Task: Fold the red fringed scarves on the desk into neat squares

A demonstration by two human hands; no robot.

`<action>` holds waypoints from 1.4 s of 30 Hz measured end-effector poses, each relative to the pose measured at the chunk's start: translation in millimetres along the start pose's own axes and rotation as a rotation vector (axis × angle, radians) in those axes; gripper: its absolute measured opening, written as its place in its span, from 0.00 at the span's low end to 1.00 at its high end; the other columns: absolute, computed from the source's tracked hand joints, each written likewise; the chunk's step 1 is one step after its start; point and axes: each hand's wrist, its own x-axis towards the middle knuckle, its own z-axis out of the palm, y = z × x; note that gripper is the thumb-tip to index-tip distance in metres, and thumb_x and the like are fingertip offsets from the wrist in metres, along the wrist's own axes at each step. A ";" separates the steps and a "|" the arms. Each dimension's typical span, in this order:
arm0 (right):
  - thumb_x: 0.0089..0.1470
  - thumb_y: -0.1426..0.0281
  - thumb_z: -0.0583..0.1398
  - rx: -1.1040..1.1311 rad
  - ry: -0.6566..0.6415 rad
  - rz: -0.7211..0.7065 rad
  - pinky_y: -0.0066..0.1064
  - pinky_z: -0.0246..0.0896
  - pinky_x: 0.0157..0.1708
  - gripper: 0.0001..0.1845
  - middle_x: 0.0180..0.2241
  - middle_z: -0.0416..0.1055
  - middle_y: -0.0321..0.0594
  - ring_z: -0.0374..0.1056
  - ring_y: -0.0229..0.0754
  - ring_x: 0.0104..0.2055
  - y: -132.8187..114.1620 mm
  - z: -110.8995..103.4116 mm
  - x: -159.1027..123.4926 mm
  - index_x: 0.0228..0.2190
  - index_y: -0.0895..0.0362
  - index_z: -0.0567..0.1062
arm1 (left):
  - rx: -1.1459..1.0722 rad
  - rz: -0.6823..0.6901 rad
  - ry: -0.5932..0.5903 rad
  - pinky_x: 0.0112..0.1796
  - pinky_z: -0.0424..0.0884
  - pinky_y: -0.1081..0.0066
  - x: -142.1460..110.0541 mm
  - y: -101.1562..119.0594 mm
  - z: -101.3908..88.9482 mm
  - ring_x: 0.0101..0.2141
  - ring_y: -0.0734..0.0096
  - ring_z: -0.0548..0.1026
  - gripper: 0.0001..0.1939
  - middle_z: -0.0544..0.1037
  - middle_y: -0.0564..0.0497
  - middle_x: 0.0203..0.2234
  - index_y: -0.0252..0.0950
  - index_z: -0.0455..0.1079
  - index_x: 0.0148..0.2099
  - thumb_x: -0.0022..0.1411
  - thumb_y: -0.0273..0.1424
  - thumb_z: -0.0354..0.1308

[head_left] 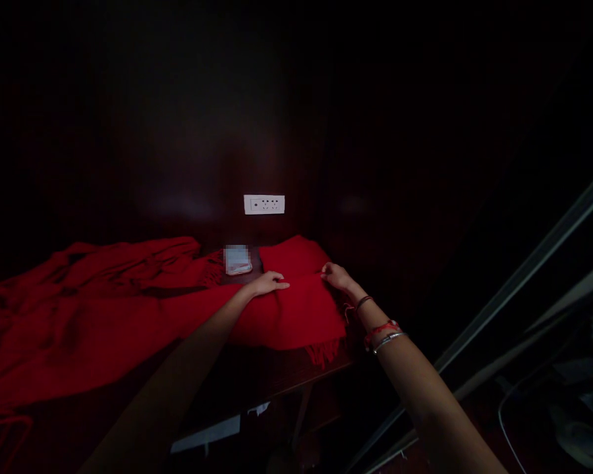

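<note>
A red fringed scarf (296, 322) lies over the dark table, with a folded part at its right end and a long stretch running off to the left. My left hand (269, 283) rests on it with the fingers stretched out and nothing held. To the right, my right hand (336, 276) pinches an edge of the scarf between thumb and fingers. Fringe hangs over the table's front edge below the folded part. Beyond my left hand lies a small flat pale thing (238, 261), blurred out in part.
More crumpled red cloth (143, 260) spreads over the left side. A white wall socket (264, 205) sits on the dark back wall. The table's front edge (296, 383) runs below the cloth. A pale slanting rail (524, 276) and a thin cable (504, 424) are at the right.
</note>
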 end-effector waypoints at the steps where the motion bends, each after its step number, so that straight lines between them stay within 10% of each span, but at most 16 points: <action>1: 0.47 0.76 0.52 0.005 0.022 0.016 0.20 0.54 0.25 0.10 0.32 0.70 0.40 0.65 0.33 0.31 -1.7 -1.5 3.0 0.34 0.59 0.68 | 0.003 -0.019 0.008 0.23 0.54 0.78 0.8 -0.3 0.8 0.23 0.77 0.61 0.15 0.62 0.57 0.17 0.32 0.63 0.22 0.51 0.40 0.50; 8: 0.48 0.75 0.51 0.006 0.083 0.098 0.26 0.57 0.32 0.17 0.37 0.68 0.50 0.66 0.41 0.37 -11.7 12.2 3.7 0.43 0.62 0.62 | 0.073 -0.150 0.113 0.24 0.54 0.76 4.3 3.9 8.8 0.23 0.75 0.62 0.14 0.64 0.55 0.16 0.33 0.62 0.22 0.53 0.38 0.50; 17: 0.40 0.80 0.55 0.113 0.195 0.066 0.27 0.56 0.40 0.35 0.43 0.65 0.47 0.63 0.40 0.43 -1.0 26.5 -32.5 0.52 0.61 0.51 | 0.283 -0.135 0.310 0.45 0.56 0.60 -49.6 12.7 21.9 0.50 0.59 0.56 0.26 0.57 0.41 0.51 0.37 0.48 0.57 0.58 0.41 0.43; 25: 0.43 0.85 0.48 -0.233 0.184 -0.049 0.26 0.56 0.37 0.30 0.45 0.60 0.50 0.63 0.40 0.39 -3.3 27.6 -33.5 0.51 0.59 0.57 | 0.469 -0.432 -0.019 0.47 0.47 0.46 -142.5 -29.3 -6.3 0.55 0.47 0.45 0.29 0.44 0.46 0.58 0.45 0.45 0.58 0.57 0.48 0.36; 33: 0.54 0.73 0.46 -0.368 0.262 -0.236 0.42 0.48 0.46 0.20 0.52 0.52 0.50 0.48 0.49 0.53 -47.1 28.0 -56.7 0.49 0.57 0.60 | 0.386 -0.528 0.018 0.44 0.51 0.44 -155.8 -38.6 -40.9 0.54 0.43 0.44 0.33 0.41 0.46 0.58 0.47 0.34 0.60 0.55 0.52 0.32; 37: 0.54 0.58 0.43 -0.328 0.065 -0.506 0.46 0.40 0.51 0.25 0.56 0.47 0.41 0.40 0.47 0.57 -65.6 46.5 -64.1 0.52 0.51 0.55 | 0.389 -0.716 -0.012 0.44 0.46 0.40 -159.0 -65.9 -53.5 0.54 0.39 0.40 0.33 0.39 0.48 0.58 0.46 0.37 0.60 0.54 0.53 0.31; 42: 0.54 0.54 0.37 -0.324 -0.134 -0.393 0.50 0.35 0.52 0.28 0.58 0.41 0.37 0.37 0.48 0.58 -51.8 67.6 -63.1 0.54 0.48 0.49 | 0.470 -0.641 0.021 0.48 0.41 0.45 -179.8 -101.2 -53.2 0.55 0.43 0.38 0.33 0.39 0.51 0.58 0.48 0.39 0.59 0.53 0.54 0.32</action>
